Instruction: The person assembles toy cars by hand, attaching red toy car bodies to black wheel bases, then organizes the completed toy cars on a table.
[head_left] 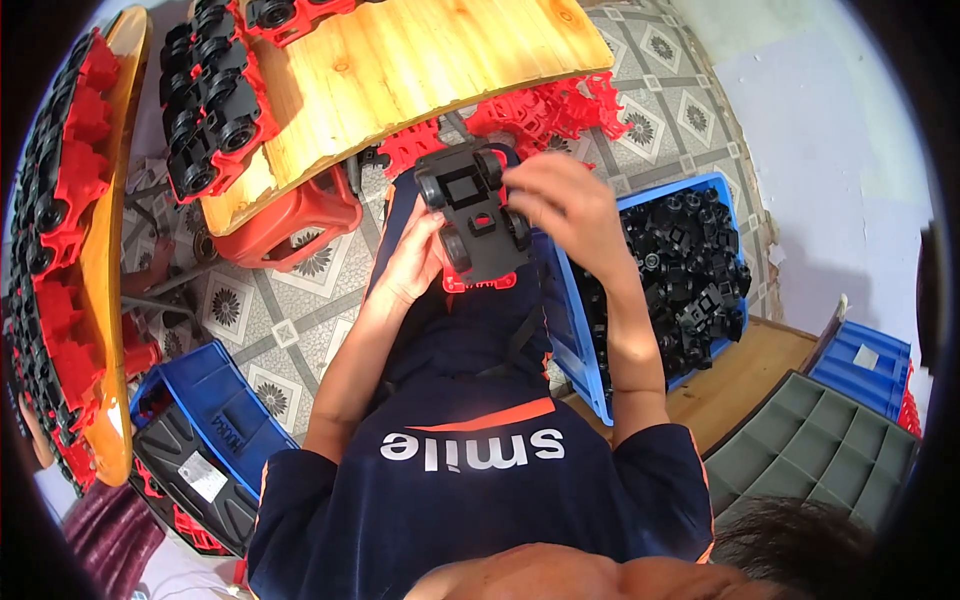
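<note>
Above my lap is a toy car chassis [478, 240], black with red body edges, its underside and wheels facing up. My left hand [418, 258] grips it along its left side, thumb near the lower left wheel. Beside its upper right edge is my right hand [568, 205], fingers bent together, the tips close to the wheel there. What those fingertips hold, if anything, is hidden. By my right forearm stands a blue crate [590, 378] heaped with small black wheeled parts [685, 260].
A wooden bench [420, 60] ahead bears red-and-black car assemblies [215, 110]; another wooden board [105, 340] at left holds more. Red car parts [550, 110] lie beyond my knees. A red stool [300, 225], blue bin [215, 400] and grey compartment tray [815, 450] stand around me.
</note>
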